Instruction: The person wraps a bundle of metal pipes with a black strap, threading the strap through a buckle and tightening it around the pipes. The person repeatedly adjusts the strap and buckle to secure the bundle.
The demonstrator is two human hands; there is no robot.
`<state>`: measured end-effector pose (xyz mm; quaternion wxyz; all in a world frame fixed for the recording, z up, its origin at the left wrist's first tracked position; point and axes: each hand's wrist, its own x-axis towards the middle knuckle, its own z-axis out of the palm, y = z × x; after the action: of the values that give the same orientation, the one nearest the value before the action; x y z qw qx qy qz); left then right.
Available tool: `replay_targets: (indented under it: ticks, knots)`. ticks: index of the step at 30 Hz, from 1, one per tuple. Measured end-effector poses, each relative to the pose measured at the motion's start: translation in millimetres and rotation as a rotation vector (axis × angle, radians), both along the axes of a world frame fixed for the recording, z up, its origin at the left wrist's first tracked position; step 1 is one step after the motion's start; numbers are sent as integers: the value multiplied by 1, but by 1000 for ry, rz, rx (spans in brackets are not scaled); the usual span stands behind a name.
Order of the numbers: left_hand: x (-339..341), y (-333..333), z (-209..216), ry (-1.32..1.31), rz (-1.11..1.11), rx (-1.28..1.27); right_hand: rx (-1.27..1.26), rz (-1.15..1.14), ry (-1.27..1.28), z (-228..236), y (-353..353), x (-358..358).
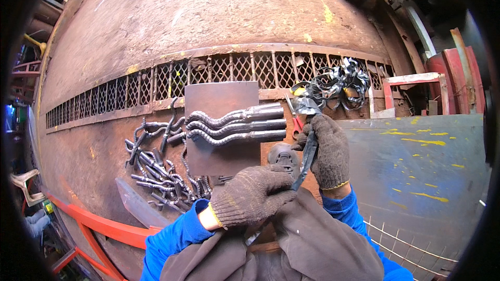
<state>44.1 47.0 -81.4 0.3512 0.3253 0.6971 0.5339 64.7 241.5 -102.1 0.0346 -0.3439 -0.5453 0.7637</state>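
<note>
Between my two gloved hands runs a black flexible strip (308, 157). My left hand (256, 193) has its fingers closed on the strip's lower end, above my lap. My right hand (329, 148) grips it higher up, and the strip's upper part passes toward a tangled bundle of black strips (341, 86). Red-handled scissors (297, 123) lie just left of my right hand, partly hidden by it. Ahead of my left hand, three wavy ribbed metal bars with thick smooth ends (237, 125) rest side by side across a flat brown metal plate (223, 160).
A heap of similar bent metal bars (161, 174) lies left of the plate. Beyond runs a floor grating (198, 73) of mesh and bars. A red metal frame (112, 226) stands at lower left. A grey sheet (416, 161) with yellow marks lies at right, beside wire mesh (406, 247).
</note>
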Motion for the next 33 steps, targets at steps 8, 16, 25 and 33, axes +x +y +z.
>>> replay_targets:
  ticks: [8, 16, 25, 33]
  knots:
    - [1, -6, 2, -5, -64, -48, -178, -170, 10, -32, 66, -26]
    - [-7, -14, 8, -195, -43, -59, 159, -66, -83, -35, 91, -52]
    - [-12, -13, 9, -668, 235, -198, 38, -53, 30, -45, 111, -76]
    - [-15, 12, 5, -421, 314, -47, 36, 601, -131, 11, 32, 29]
